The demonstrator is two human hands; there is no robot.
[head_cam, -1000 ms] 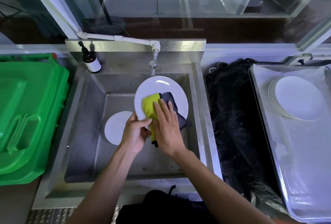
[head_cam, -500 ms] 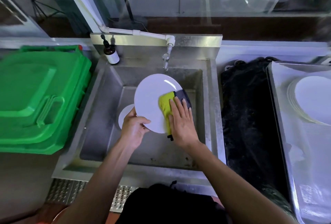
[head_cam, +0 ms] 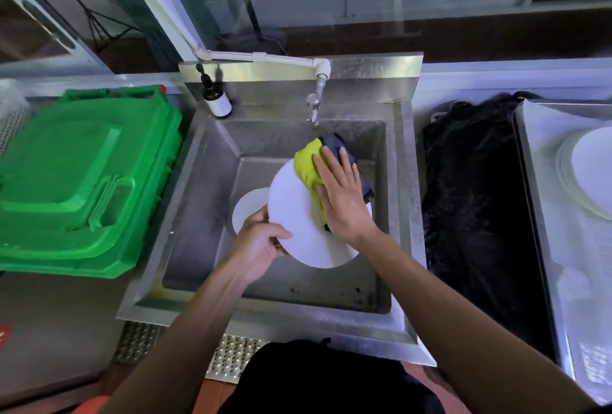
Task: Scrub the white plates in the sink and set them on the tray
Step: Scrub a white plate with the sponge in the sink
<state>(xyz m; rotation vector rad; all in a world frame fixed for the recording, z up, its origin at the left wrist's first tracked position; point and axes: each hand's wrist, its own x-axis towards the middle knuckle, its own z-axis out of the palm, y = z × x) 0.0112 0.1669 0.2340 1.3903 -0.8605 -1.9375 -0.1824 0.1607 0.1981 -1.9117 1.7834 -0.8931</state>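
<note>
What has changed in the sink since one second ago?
The right hand slid the yellow-and-grey cloth from the held plate's middle to its far edge. The left hand still grips the near-left rim; the second plate still lies in the sink.

Left hand grips plate; right hand presses cloth.

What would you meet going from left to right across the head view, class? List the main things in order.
Green bin lid → brown pump bottle → plate lying in the sink → held plate → right hand → black cloth → tray → stacked plates.
</note>
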